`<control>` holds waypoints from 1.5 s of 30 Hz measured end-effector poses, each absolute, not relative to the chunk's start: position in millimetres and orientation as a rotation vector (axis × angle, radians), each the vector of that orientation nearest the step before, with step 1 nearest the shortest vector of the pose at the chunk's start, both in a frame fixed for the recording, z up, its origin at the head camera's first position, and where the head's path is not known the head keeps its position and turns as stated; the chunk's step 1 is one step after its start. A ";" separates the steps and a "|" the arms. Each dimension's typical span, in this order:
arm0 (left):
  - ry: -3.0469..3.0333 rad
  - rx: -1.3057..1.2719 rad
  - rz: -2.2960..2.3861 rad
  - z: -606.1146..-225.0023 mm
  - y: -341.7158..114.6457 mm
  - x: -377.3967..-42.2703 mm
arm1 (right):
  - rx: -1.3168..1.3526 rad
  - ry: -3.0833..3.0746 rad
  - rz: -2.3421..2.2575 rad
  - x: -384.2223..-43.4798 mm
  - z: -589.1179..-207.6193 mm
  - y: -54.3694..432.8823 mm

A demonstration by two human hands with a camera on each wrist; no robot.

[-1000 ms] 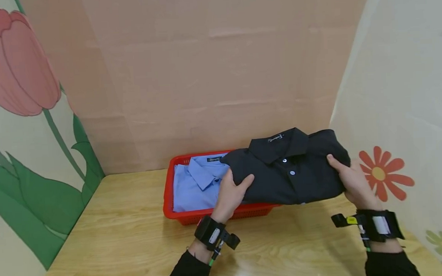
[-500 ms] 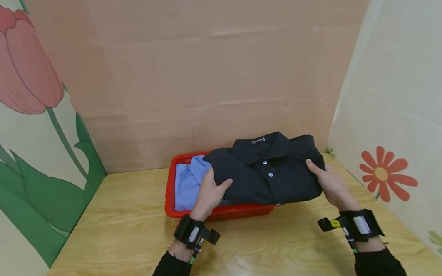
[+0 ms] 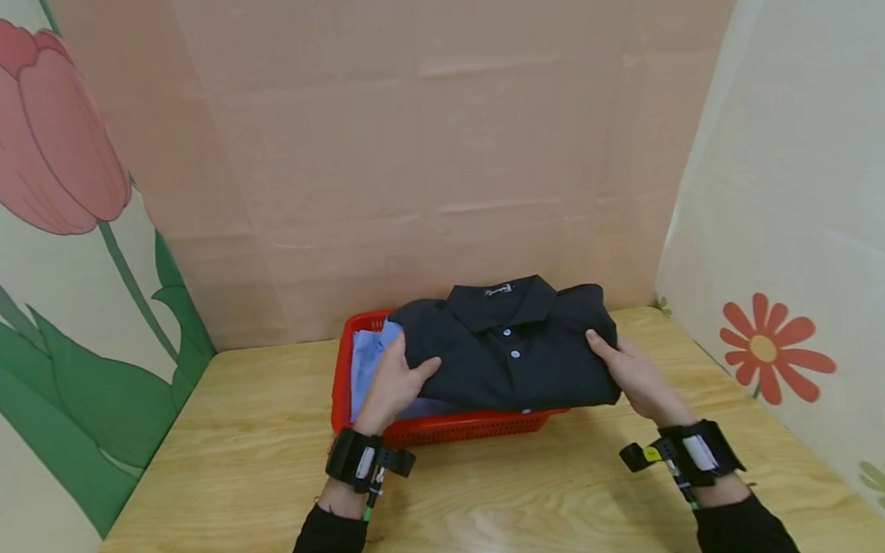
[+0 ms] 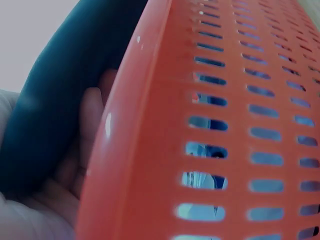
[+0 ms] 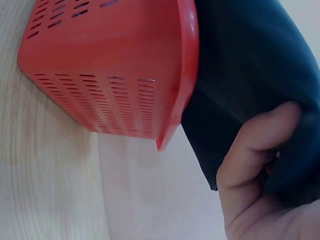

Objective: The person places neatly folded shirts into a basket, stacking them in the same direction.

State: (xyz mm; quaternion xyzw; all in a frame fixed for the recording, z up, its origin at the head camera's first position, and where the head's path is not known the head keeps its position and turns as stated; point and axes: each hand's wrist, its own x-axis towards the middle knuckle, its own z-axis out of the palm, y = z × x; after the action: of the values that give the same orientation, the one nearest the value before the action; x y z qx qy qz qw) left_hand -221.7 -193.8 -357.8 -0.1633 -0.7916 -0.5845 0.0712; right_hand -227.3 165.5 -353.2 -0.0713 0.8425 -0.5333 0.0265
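A folded black collared shirt (image 3: 484, 358) with white buttons is held level by both hands over the red basket (image 3: 450, 428). My left hand (image 3: 390, 385) grips its left edge, thumb on top and fingers beneath; in the left wrist view those fingers (image 4: 91, 112) are under the dark cloth beside the basket's rim. My right hand (image 3: 641, 379) pinches the right edge, which overhangs the basket's right end. In the right wrist view the cloth (image 5: 250, 65) hangs past the rim. A folded light-blue shirt (image 3: 364, 360) lies in the basket, mostly covered by the black one.
The basket stands on a wooden table (image 3: 234, 454) near the back wall (image 3: 423, 186). A wall panel with a painted tulip (image 3: 68, 146) rises at the left. Another, with a red flower (image 3: 763, 347), stands at the right.
Both hands have carried the black shirt leftward and slightly down over the basket. It now hides most of the blue shirt. The basket has stayed in place.
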 end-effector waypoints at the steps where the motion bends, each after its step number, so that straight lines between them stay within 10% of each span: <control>1: -2.386 -0.493 -1.760 -357.7 -194.8 -221.9 | -0.228 2.596 -1.652 -227.2 -353.9 165.1; 45: -2.566 -0.402 -1.618 -348.6 -240.4 -231.5 | -0.312 2.689 -1.485 -243.5 -360.8 127.1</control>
State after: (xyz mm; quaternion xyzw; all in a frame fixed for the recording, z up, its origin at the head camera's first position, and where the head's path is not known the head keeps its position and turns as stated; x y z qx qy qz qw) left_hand -231.5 -240.4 -348.6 -0.1314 -0.8378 -0.5283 0.0410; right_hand -243.5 127.1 -360.8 -0.1011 0.8706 -0.4808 0.0272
